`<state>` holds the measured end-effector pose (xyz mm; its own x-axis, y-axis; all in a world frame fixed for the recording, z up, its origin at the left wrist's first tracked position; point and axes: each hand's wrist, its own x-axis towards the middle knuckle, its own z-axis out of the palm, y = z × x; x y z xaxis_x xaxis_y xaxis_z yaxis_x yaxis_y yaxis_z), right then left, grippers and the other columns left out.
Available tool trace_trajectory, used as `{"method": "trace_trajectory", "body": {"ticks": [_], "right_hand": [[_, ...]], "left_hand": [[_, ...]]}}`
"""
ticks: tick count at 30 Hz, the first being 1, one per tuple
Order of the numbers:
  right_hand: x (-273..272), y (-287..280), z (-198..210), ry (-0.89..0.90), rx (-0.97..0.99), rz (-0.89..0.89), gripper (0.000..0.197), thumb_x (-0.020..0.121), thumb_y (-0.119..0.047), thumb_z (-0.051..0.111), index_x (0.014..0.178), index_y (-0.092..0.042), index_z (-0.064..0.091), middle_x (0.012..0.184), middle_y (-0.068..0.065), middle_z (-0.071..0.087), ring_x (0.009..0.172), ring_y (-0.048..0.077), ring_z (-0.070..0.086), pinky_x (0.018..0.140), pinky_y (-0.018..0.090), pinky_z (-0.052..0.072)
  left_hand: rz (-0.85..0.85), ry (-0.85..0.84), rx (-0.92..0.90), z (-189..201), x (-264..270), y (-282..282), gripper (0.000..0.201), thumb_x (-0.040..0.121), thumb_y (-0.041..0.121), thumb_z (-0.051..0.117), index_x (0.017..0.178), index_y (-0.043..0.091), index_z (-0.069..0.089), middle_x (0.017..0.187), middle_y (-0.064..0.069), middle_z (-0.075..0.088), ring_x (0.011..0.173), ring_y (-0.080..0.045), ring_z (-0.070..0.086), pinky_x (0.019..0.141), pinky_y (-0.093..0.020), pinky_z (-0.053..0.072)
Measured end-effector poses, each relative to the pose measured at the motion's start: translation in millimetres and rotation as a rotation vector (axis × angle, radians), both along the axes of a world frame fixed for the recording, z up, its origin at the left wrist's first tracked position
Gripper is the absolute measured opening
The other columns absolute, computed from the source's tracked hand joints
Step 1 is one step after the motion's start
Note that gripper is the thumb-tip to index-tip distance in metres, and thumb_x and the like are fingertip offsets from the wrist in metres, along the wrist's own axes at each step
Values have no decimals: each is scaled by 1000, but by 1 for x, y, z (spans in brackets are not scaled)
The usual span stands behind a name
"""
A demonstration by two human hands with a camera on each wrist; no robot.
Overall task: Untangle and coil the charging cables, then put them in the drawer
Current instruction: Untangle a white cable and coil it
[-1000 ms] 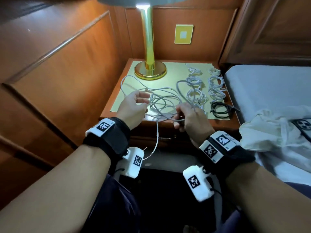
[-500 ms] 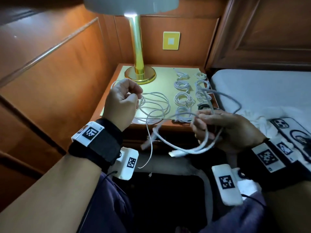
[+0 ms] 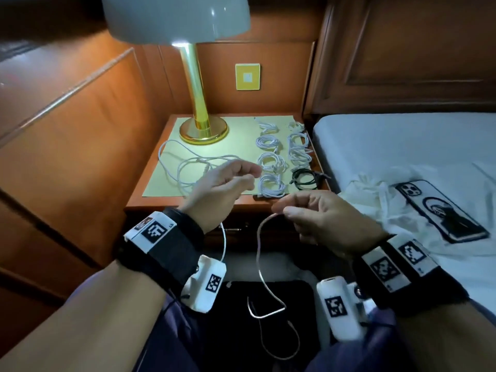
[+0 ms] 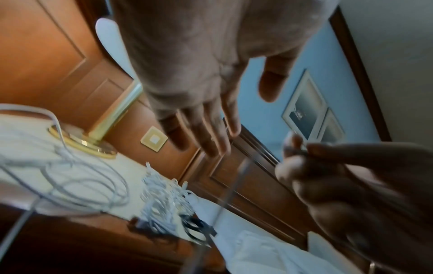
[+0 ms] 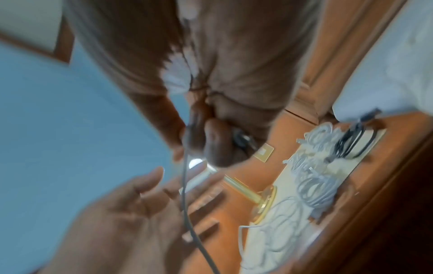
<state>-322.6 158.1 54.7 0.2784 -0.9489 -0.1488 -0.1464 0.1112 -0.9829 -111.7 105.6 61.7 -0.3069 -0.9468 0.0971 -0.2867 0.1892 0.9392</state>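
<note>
My right hand pinches a white cable between thumb and fingers in front of the nightstand. The cable hangs down to my lap and curls there. In the right wrist view the same cable drops from the pinching fingers. My left hand hovers over the nightstand's front edge, fingers relaxed, holding nothing; its fingers are spread in the left wrist view. A loose tangled white cable lies on the yellow mat. Several coiled white cables and one black coil lie to the right.
A brass lamp stands at the back of the wooden nightstand. A strand of the loose cable hangs over its front edge. The bed on the right carries a phone and crumpled white cloth.
My left hand has let go of the cable loops, which now lie on the mat. My right hand has gone from holding a bunch of loops to pinching one hanging strand.
</note>
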Motion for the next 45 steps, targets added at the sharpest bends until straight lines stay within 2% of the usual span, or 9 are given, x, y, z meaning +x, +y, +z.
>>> {"method": "trace_trajectory", "body": {"ticks": [3,5,9,12,16,20,29,38,45], "right_hand": [[-5,-8,11,-486,90,-138,18,95,-6,51,105,-10,66,67,0,40,51,9,29,46,19,28],[-12,-13,19,-678,113,-149,32,88,-12,52,118,-10,64,70,-1,48,51,7,33,47,19,34],[-15,-19,15,-460,176,-132,36,93,-15,51,125,-5,63,65,-3,44,48,7,32,45,20,28],[-11,-22,6,-197,237,-20,29,101,-22,45,84,-10,64,56,-6,28,43,6,21,42,21,14],[-44,-39,14,-740,191,-360,20,81,-21,51,67,-25,36,58,-9,17,43,6,17,39,21,14],[-75,-51,12,-947,71,-690,21,89,-16,40,76,-23,54,61,-10,34,48,7,26,46,22,22],[-16,-37,-16,293,-372,-325,33,104,-26,45,83,-17,68,67,-3,66,59,6,57,62,24,45],[-10,-34,4,-463,39,-150,34,95,-17,33,80,-5,61,49,1,30,40,11,13,45,28,7],[-18,-35,1,-662,162,4,39,88,5,45,124,4,59,90,15,66,74,22,68,70,34,58]], "left_hand": [[-265,-23,99,1,-7,6,34,98,33,49,109,9,70,96,-4,75,100,-18,68,94,-26,48],[-290,37,140,3,-13,7,28,105,21,48,94,3,67,68,-4,59,64,-19,60,73,-30,55],[-15,131,53,8,-15,-12,19,98,17,63,84,7,68,60,0,45,47,-12,40,50,-28,44],[144,58,-113,12,-16,-22,14,79,24,83,78,16,72,68,2,68,55,-9,54,53,-25,44],[292,198,-66,17,-9,-37,12,80,19,83,82,11,74,54,16,57,46,1,46,47,-12,36],[352,130,-90,16,-3,-43,7,84,19,80,86,13,79,59,14,67,53,0,58,55,-12,43],[4,-401,-340,18,-44,-17,9,85,22,76,76,25,76,75,15,66,75,3,60,64,-6,37],[-60,-310,-166,31,-45,-18,13,100,31,58,102,31,71,85,11,73,58,2,55,58,-20,41],[6,-322,-152,36,-38,-36,26,101,24,56,90,21,80,50,17,54,46,-5,40,49,-17,30]]}}
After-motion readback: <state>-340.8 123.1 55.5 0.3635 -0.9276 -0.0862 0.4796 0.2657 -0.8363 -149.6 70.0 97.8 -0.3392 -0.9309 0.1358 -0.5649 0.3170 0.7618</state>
